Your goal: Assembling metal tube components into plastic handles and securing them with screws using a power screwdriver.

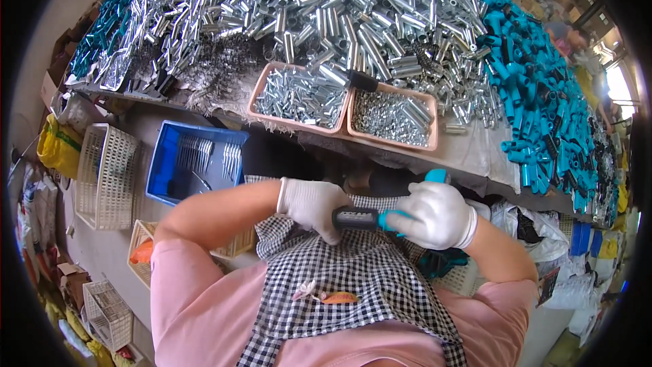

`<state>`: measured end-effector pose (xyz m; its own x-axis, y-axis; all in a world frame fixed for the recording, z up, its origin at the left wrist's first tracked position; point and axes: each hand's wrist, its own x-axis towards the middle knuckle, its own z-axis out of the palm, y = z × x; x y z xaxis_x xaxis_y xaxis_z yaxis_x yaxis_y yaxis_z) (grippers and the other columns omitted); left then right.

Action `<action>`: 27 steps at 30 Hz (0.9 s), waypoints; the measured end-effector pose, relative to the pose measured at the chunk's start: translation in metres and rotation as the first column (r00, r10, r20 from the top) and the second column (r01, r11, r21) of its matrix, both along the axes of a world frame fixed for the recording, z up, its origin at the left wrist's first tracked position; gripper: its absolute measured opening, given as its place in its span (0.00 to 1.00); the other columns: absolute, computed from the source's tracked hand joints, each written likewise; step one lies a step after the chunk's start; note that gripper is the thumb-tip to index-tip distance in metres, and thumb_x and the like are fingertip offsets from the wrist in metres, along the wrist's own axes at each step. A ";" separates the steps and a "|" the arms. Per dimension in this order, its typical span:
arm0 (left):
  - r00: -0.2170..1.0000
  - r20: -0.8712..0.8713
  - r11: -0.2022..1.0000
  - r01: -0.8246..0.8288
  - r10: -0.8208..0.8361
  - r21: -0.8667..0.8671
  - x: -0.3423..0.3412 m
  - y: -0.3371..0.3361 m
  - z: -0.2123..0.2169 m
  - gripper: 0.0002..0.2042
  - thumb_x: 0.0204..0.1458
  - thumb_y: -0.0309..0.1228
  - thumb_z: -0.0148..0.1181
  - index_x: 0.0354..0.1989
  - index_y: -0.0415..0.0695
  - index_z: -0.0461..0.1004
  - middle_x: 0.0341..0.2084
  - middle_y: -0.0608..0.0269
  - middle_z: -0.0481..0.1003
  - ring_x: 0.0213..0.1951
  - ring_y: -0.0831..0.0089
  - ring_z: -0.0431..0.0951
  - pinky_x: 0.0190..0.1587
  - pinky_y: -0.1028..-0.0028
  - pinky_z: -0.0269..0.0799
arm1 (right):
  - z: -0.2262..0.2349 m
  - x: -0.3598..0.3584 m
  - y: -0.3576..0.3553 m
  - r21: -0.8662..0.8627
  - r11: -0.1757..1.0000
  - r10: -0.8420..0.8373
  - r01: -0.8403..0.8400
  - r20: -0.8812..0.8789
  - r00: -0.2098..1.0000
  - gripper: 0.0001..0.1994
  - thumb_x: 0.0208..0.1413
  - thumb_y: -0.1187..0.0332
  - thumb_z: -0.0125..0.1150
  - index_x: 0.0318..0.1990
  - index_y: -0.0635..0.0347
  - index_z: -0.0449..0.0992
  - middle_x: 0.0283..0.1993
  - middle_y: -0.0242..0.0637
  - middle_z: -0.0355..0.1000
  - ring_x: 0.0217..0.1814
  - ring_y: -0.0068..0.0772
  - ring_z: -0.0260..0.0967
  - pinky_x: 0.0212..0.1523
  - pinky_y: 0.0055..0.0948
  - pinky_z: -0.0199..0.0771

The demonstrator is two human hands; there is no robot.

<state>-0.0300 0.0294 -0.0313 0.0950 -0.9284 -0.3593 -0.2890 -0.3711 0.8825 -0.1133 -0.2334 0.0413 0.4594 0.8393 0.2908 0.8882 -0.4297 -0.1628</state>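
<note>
In front of my apron, my left hand, in a white knit glove, is closed around one end of a black ribbed cylindrical grip. My right hand, gloved the same way, is closed on a teal plastic piece at the grip's other end. Above the right knuckles a rounded teal end sticks out. Whether both teal portions belong to one part is hidden by the glove. The grip lies roughly level between the two hands.
Metal tubes cover the bench ahead, with teal plastic parts heaped at right. Two pink trays of small metal pieces sit at its near edge. A blue bin with metal pieces and a cream crate stand left.
</note>
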 end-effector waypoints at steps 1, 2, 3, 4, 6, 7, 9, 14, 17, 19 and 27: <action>0.965 -0.260 0.993 0.068 -0.042 0.092 0.002 -0.001 -0.012 0.19 0.40 0.32 0.74 0.38 0.38 0.75 0.23 0.64 0.78 0.24 0.68 0.76 0.33 0.66 0.74 | -0.005 -0.003 0.003 0.017 0.996 0.088 -0.090 0.120 0.989 0.16 0.43 0.65 0.62 0.42 0.57 0.78 0.29 0.35 0.70 0.26 0.34 0.69 0.32 0.34 0.73; 0.964 -0.264 0.993 0.071 -0.044 0.095 0.005 -0.004 -0.010 0.19 0.40 0.32 0.74 0.38 0.38 0.75 0.23 0.64 0.78 0.24 0.68 0.76 0.33 0.66 0.74 | -0.008 -0.003 0.003 -0.016 0.994 0.114 -0.112 0.134 0.984 0.14 0.46 0.67 0.57 0.41 0.57 0.78 0.30 0.37 0.69 0.27 0.32 0.69 0.32 0.35 0.73; 0.946 -0.320 0.971 0.123 -0.053 0.203 0.008 -0.008 -0.006 0.19 0.40 0.32 0.74 0.38 0.37 0.76 0.23 0.66 0.78 0.25 0.68 0.76 0.33 0.66 0.74 | -0.008 -0.003 0.003 -0.012 0.994 0.111 -0.110 0.131 0.985 0.14 0.46 0.67 0.57 0.41 0.57 0.78 0.30 0.37 0.69 0.27 0.32 0.69 0.32 0.35 0.73; 0.926 -0.375 0.936 0.178 -0.054 0.305 0.009 -0.008 -0.003 0.18 0.41 0.32 0.74 0.38 0.37 0.76 0.24 0.67 0.77 0.26 0.67 0.77 0.33 0.66 0.74 | -0.007 -0.002 0.004 -0.013 0.995 0.101 -0.100 0.133 0.986 0.15 0.45 0.66 0.60 0.42 0.57 0.78 0.30 0.36 0.70 0.27 0.33 0.69 0.33 0.34 0.74; 0.999 -0.038 0.994 0.023 -0.019 0.106 0.003 -0.003 -0.004 0.18 0.38 0.34 0.74 0.36 0.39 0.76 0.24 0.59 0.78 0.27 0.62 0.79 0.32 0.64 0.75 | -0.005 0.002 0.004 -0.054 0.999 0.003 -0.005 -0.033 0.999 0.17 0.41 0.66 0.64 0.42 0.57 0.79 0.30 0.36 0.72 0.27 0.36 0.71 0.33 0.34 0.74; 0.966 0.251 0.995 -0.033 0.057 -0.096 -0.002 0.001 -0.008 0.17 0.38 0.35 0.73 0.35 0.40 0.76 0.24 0.55 0.79 0.27 0.60 0.81 0.33 0.62 0.75 | -0.004 0.000 0.004 -0.105 0.991 -0.097 0.078 -0.199 0.975 0.18 0.39 0.66 0.67 0.43 0.56 0.79 0.31 0.36 0.74 0.28 0.38 0.73 0.33 0.34 0.74; 0.823 0.560 0.990 -0.140 0.100 0.029 -0.005 -0.002 0.013 0.16 0.41 0.35 0.67 0.38 0.43 0.76 0.28 0.52 0.79 0.35 0.57 0.82 0.38 0.60 0.76 | -0.022 -0.009 0.005 0.101 0.922 -0.294 0.374 -0.446 0.845 0.20 0.39 0.67 0.69 0.45 0.58 0.79 0.34 0.39 0.77 0.33 0.44 0.77 0.36 0.37 0.77; 0.611 0.775 0.967 -0.253 0.163 -0.003 0.000 0.001 0.029 0.12 0.45 0.29 0.59 0.38 0.41 0.75 0.29 0.53 0.79 0.35 0.54 0.82 0.35 0.57 0.77 | -0.024 0.000 0.014 0.074 0.791 -0.307 0.607 -0.810 0.499 0.26 0.42 0.68 0.69 0.53 0.66 0.76 0.48 0.49 0.78 0.50 0.41 0.78 0.53 0.32 0.76; 0.653 0.744 0.974 -0.226 0.140 0.015 0.009 0.001 0.031 0.11 0.43 0.28 0.60 0.36 0.40 0.76 0.26 0.50 0.78 0.36 0.53 0.82 0.38 0.57 0.77 | -0.030 0.004 0.013 0.154 0.831 -0.257 0.534 -0.746 0.614 0.28 0.40 0.68 0.68 0.54 0.66 0.75 0.44 0.50 0.78 0.45 0.47 0.79 0.49 0.34 0.78; 0.680 0.724 0.975 -0.217 0.121 0.041 0.009 0.004 0.031 0.12 0.42 0.29 0.61 0.36 0.40 0.76 0.26 0.50 0.78 0.36 0.52 0.81 0.39 0.57 0.76 | -0.031 0.002 0.021 0.173 0.848 -0.267 0.500 -0.676 0.687 0.27 0.40 0.69 0.67 0.53 0.66 0.76 0.40 0.48 0.78 0.40 0.47 0.79 0.44 0.34 0.78; 0.874 0.486 0.992 -0.063 0.004 0.105 0.012 0.000 0.013 0.16 0.40 0.28 0.61 0.41 0.40 0.79 0.31 0.46 0.80 0.39 0.48 0.80 0.45 0.58 0.76 | -0.019 0.004 0.021 -0.144 0.976 -0.181 0.161 -0.137 0.974 0.23 0.36 0.66 0.66 0.45 0.62 0.76 0.24 0.36 0.69 0.23 0.39 0.70 0.24 0.36 0.69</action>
<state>-0.0175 0.0296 -0.0187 0.3145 -0.8771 -0.3630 -0.6548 -0.4773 0.5861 -0.1089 -0.2124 0.0223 0.6291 0.7707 0.1013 0.7697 -0.5993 -0.2199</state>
